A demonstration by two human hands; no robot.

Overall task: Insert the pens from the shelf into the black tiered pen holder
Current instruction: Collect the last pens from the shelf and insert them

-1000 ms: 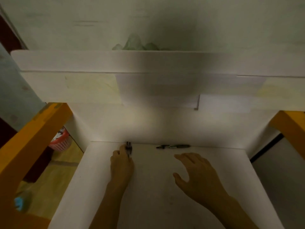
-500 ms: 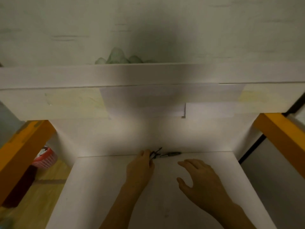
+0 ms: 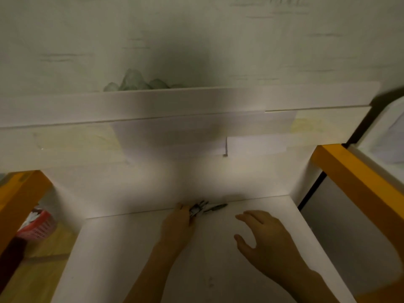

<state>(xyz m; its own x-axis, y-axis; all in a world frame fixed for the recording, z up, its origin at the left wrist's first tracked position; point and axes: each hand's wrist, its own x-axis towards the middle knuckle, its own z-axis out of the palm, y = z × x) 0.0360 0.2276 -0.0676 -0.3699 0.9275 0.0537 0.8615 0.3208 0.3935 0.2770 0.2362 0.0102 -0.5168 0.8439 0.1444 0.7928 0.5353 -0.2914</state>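
Observation:
On the white shelf board [image 3: 135, 259], at its back edge, my left hand [image 3: 177, 226] grips a small bunch of dark pens [image 3: 197, 208] whose tips stick out past my fingers. One more dark pen [image 3: 215, 208] lies flat along the back wall just right of the bunch. My right hand [image 3: 264, 239] hovers open over the board, fingers spread, a little right of and in front of that pen. The black tiered pen holder is not in view.
A white upper shelf [image 3: 185, 103] overhangs the back wall, with a greenish lump [image 3: 135, 83] on top. Yellow frame beams stand at the left [image 3: 19, 202] and right [image 3: 358, 182]. A red basket [image 3: 37, 226] sits on the wooden floor below left.
My left hand slid right along the back wall with the pens and now sits next to the lying pen. The view also shifted left and down. My right hand stayed open.

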